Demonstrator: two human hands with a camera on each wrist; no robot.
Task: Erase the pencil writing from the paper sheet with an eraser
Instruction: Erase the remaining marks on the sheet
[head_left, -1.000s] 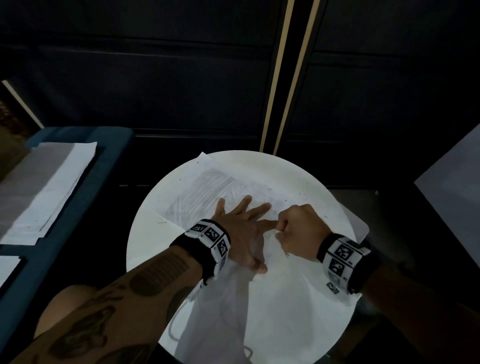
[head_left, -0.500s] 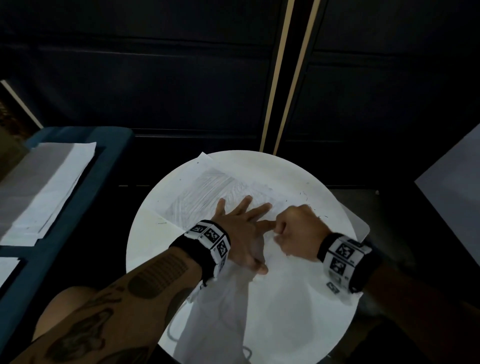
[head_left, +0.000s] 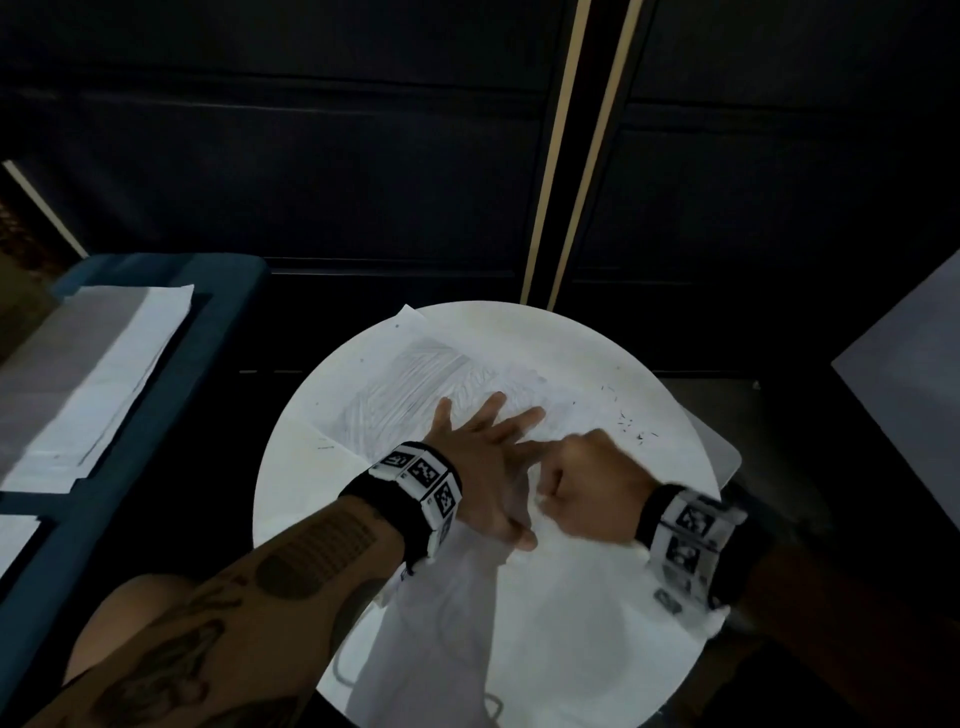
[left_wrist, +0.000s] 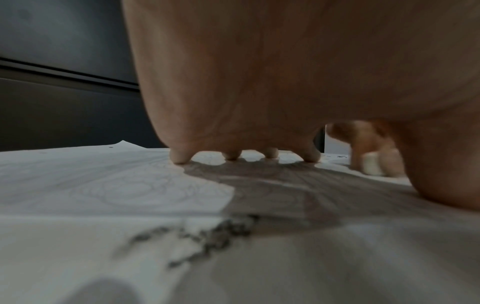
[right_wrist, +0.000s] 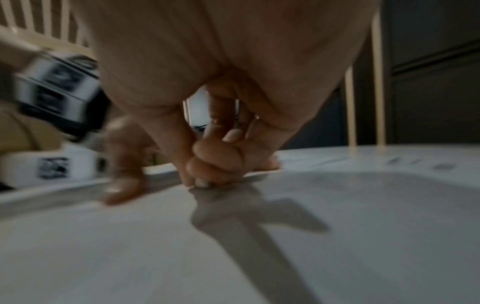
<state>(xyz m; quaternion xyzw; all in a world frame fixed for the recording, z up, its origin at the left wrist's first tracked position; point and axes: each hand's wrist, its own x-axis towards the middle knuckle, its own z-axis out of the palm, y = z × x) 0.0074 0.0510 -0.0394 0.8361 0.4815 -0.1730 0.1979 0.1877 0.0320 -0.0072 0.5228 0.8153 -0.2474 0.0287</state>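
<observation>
A white paper sheet (head_left: 415, 364) with grey pencil shading lies on the round white table (head_left: 571, 649). My left hand (head_left: 483, 452) presses flat on the sheet with its fingers spread; in the left wrist view its fingertips (left_wrist: 179, 159) touch the paper (left_wrist: 91, 181). Just right of it, my right hand (head_left: 587, 483) is curled and blurred, knuckles up. The left wrist view shows a small white eraser (left_wrist: 372, 166) pinched in that hand, down on the sheet. In the right wrist view the curled fingers (right_wrist: 215, 164) hide the eraser.
Dark eraser crumbs (head_left: 631, 426) are scattered on the table's far right, and more lie near my left wrist (left_wrist: 207, 238). A blue surface carrying stacked papers (head_left: 93, 374) stands to the left. At the right sits a grey surface (head_left: 909, 405). Dark wall panels stand behind.
My right hand has slid a little toward me along the sheet and is now motion-blurred. The left hand has stayed pressed in the same place.
</observation>
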